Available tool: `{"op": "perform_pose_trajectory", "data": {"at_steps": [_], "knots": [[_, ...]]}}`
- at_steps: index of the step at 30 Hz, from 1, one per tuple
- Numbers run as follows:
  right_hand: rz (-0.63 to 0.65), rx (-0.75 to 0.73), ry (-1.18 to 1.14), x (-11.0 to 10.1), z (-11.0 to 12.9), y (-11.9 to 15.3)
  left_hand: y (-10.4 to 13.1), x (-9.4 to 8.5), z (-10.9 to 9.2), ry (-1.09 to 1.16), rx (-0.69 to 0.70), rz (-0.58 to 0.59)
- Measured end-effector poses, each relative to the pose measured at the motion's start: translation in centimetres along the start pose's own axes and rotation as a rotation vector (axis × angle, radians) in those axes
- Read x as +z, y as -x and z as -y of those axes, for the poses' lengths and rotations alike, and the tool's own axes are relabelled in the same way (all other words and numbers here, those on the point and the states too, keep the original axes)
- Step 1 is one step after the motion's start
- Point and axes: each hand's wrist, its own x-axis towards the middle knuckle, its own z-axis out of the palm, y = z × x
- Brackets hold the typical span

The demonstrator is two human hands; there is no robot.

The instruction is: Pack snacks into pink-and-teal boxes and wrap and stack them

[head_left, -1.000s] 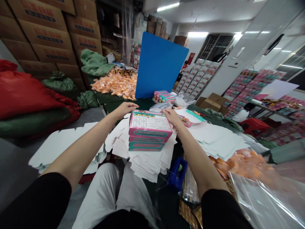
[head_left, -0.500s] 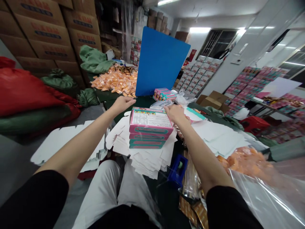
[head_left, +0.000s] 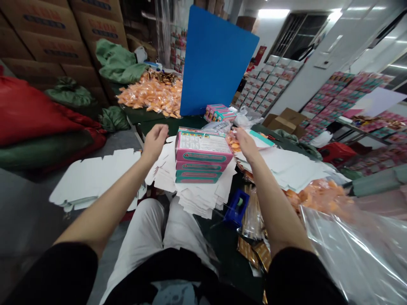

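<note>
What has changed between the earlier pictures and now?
The left hand has moved left and back toward the person, beside the box stack; the right hand, earlier at the stack's far right corner, has moved right, clear of it. The stack stays on the white sheets, the tape dispenser in place.

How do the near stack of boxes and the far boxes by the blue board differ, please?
The near stack is piled upward, while the far boxes sit side by side in a row. The near stack stands on white cards; the far boxes are by the foot of the blue board. Both show pink and teal.
</note>
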Motion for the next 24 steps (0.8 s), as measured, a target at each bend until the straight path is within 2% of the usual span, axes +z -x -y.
{"op": "perform_pose_trajectory", "data": {"at_steps": [2, 5, 7, 9, 12, 15, 17, 20, 24], "knots": [[-0.065, 0.165, -0.226, -0.2, -1.7, 4.3, 4.8, -0.7, 1.5, 0.046, -0.049, -0.075], [-0.013, 0.336, -0.424, 2.2, -3.3, 10.9, 10.9, -0.1, 3.5, 0.089, -0.061, -0.037], [0.027, 0.352, -0.477, 4.4, -3.6, 14.2, 13.0, 0.7, 4.0, 0.069, 0.000, 0.031], [0.090, 0.324, -0.503, 6.4, -3.5, 16.2, 13.6, 1.6, 3.8, 0.011, 0.063, 0.123], [0.189, 0.270, -0.513, 8.4, -3.2, 17.1, 12.9, 2.6, 3.0, -0.049, 0.114, 0.213], [0.182, 0.241, -0.433, 9.1, -3.5, 16.9, 12.5, 3.0, 3.6, -0.079, 0.162, 0.212], [0.111, 0.256, -0.353, 9.2, -4.0, 16.7, 12.9, 3.1, 5.1, -0.091, 0.154, 0.191], [0.042, 0.301, -0.261, 9.0, -5.3, 16.7, 14.2, 3.0, 8.6, -0.140, 0.037, 0.177], [0.047, 0.340, -0.113, 8.7, -6.5, 16.1, 15.3, 3.1, 12.0, -0.263, -0.112, 0.267]]}}
